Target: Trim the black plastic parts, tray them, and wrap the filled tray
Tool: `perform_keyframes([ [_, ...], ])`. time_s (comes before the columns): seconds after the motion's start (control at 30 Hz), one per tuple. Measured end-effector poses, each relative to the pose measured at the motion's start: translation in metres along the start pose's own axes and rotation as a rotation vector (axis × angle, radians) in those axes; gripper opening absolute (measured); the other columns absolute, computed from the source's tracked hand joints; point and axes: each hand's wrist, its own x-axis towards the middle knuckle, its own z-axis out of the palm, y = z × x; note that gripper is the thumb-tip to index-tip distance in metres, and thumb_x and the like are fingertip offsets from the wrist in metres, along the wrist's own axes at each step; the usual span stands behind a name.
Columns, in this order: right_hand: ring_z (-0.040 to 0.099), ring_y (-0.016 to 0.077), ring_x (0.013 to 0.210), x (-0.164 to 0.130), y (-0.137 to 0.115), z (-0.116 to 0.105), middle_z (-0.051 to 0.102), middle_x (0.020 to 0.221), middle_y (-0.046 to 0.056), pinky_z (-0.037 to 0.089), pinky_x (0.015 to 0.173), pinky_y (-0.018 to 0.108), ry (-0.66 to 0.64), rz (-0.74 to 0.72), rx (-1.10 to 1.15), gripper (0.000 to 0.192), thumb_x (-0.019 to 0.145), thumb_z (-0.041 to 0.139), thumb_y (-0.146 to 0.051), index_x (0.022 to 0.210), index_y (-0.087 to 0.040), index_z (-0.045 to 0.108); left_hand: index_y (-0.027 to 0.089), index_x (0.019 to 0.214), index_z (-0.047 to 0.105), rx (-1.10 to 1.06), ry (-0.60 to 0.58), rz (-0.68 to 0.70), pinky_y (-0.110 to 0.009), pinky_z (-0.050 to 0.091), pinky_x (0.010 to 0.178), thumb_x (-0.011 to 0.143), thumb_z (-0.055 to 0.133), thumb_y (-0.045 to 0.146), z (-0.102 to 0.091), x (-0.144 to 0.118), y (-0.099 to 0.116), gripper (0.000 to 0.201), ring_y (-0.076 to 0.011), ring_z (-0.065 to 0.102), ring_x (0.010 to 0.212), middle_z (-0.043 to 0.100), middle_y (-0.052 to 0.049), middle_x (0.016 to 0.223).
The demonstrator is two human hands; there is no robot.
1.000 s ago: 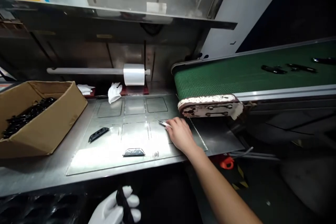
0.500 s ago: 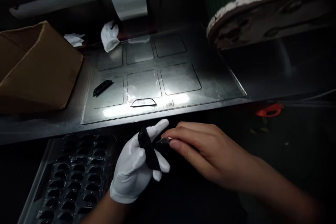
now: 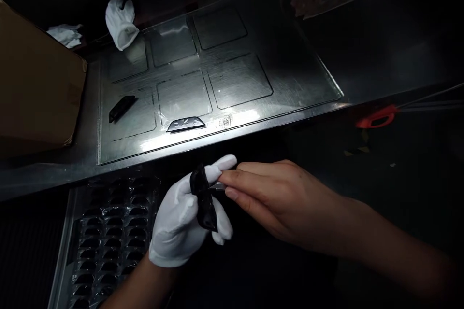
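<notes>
Left hand [image 3: 181, 224], white-gloved, is gripping a dark, elongated part [image 3: 205, 198]; the thumb side is pressing on its near face while the other fingers are partly spreading behind and past it, one pointing toward the right. The part is standing tilted in front of the body, below the front edge of the desk [image 3: 83, 149]. Right hand [image 3: 275, 200], bare, is pinching a slim tool [image 3: 218, 186] between thumb and forefinger. Its tip is pointing at the part's right edge; whether it is making contact, cannot tell. The right fingertips are lying just beside the gloved finger. On the desk, a dark piece [image 3: 122, 108] is lying at the left and a trapezoid piece [image 3: 186, 124] near the front edge; a loose white glove [image 3: 119, 24] is resting at the back. A cardboard box [image 3: 39, 87] is standing at far left. Below, a tray [image 3: 65, 236] is holding rows of dark pieces.
</notes>
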Motion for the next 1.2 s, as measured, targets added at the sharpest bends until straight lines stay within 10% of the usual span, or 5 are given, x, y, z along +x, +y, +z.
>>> perform_keyframes([
  [0.67,0.064,0.0144,0.076,-0.01,0.006,-0.002,0.072,0.095,0.002,0.048,0.064,0.027,-0.113,-0.004,0.025,0.024,0.11,0.052,-0.025,0.125,-0.022,0.071,0.019,0.133,0.072,-0.072,0.002,-0.043,-0.016,0.051,0.046,0.1,0.063,0.04,0.001,-0.002,-0.01,0.04,-0.0071,0.068,0.052,0.072,-0.015,0.135],
  [0.87,0.071,0.0131,0.09,-0.013,0.0,0.005,0.076,0.108,0.0,0.049,0.074,0.027,-0.18,0.015,0.034,0.033,0.111,0.049,-0.026,0.14,-0.025,0.066,0.022,0.131,0.074,-0.109,0.035,-0.012,-0.012,0.052,0.047,0.103,0.058,0.038,-0.003,0.0,-0.013,0.036,-0.0048,0.069,0.057,0.059,-0.014,0.154],
  [1.2,0.069,0.0099,0.097,-0.016,0.001,-0.015,0.075,0.11,0.0,0.053,0.084,0.02,0.088,0.09,0.133,0.032,0.108,0.057,-0.021,0.138,-0.02,0.067,0.026,0.133,0.072,-0.007,0.043,-0.01,-0.018,0.05,0.047,0.1,0.063,0.044,-0.002,-0.005,-0.006,0.039,-0.0078,0.066,0.051,0.077,-0.012,0.126],
])
